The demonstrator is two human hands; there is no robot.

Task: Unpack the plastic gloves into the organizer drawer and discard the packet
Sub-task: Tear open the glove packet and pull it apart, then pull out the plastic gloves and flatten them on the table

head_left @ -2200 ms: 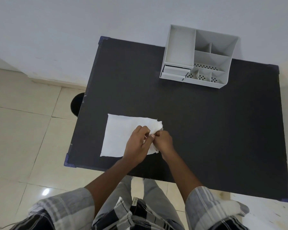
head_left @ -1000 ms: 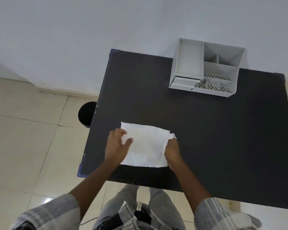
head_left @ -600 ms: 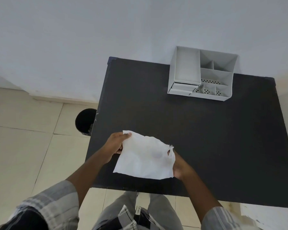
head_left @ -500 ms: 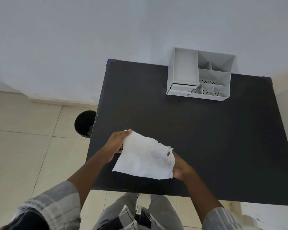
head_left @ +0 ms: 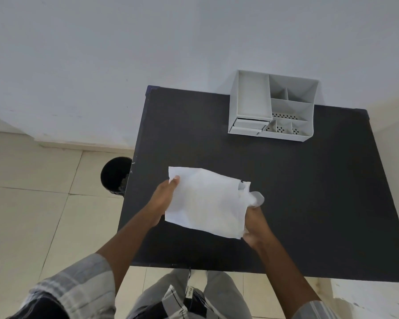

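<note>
Packet first: in the head view, your left hand [head_left: 162, 202] pinched the flat white plastic packet [head_left: 205, 201] at its far left corner, thumb on top, while your right hand [head_left: 255, 223] gripped its torn right end from beneath. Moments earlier that packet lay flat on the matte black surface [head_left: 309, 192]; by this point you had lifted it clear, and a small translucent wad, which I judge to be the plastic gloves [head_left: 256, 198], was poking out at the torn opening just above your right fingers. That suggests the opening step was done and the gloves were starting to come out, with nothing yet in the drawer.

By count: one packet, one visible bunch of gloves, number of gloves impossible to tell. One pale grey plastic organizer [head_left: 272, 107] stood at the far edge of the surface, well apart from your hands, with two small drawers [head_left: 249, 126] stacked at its front left, both looking pushed in. One round black bin [head_left: 114, 176] sat on the floor beside the surface's left edge.
</note>
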